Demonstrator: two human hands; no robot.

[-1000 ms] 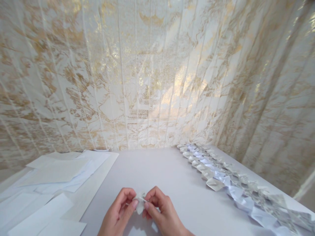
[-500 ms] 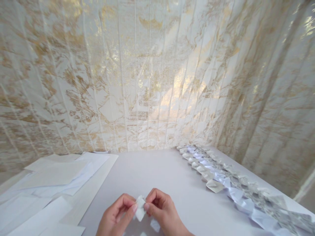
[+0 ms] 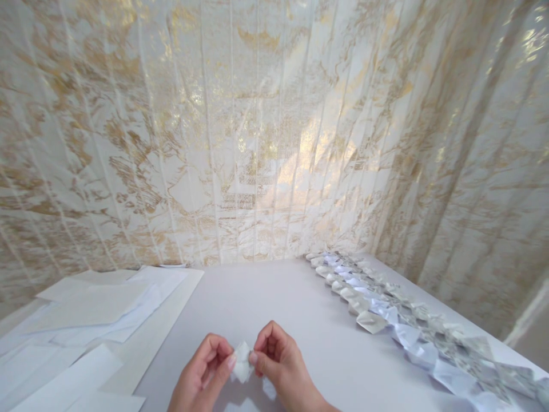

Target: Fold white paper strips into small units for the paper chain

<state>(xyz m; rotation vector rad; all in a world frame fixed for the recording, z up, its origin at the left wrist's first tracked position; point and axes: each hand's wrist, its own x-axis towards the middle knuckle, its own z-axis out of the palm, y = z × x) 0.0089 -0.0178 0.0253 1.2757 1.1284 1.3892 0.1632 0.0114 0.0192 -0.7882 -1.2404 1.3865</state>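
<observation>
A small folded white paper piece (image 3: 243,361), roughly diamond-shaped, is held up above the near part of the table. My left hand (image 3: 202,372) pinches its left corner between thumb and forefinger. On the opposite corner, my right hand (image 3: 281,366) grips it the same way, with the other fingers curled in. Below my right hand lies another small white paper piece (image 3: 269,389), partly hidden by that hand. More pale paper shows at the bottom edge, too cut off to make out.
Loose white sheets (image 3: 86,309) overlap in a pile on the left of the table (image 3: 253,286). Rows of folded paper pieces (image 3: 412,343), white and greyish, run along the right side. A patterned white and gold curtain (image 3: 257,143) hangs behind.
The folded paper looks spread wider between my fingers now, and my hands have moved slightly apart and upward. The view has shifted a little.
</observation>
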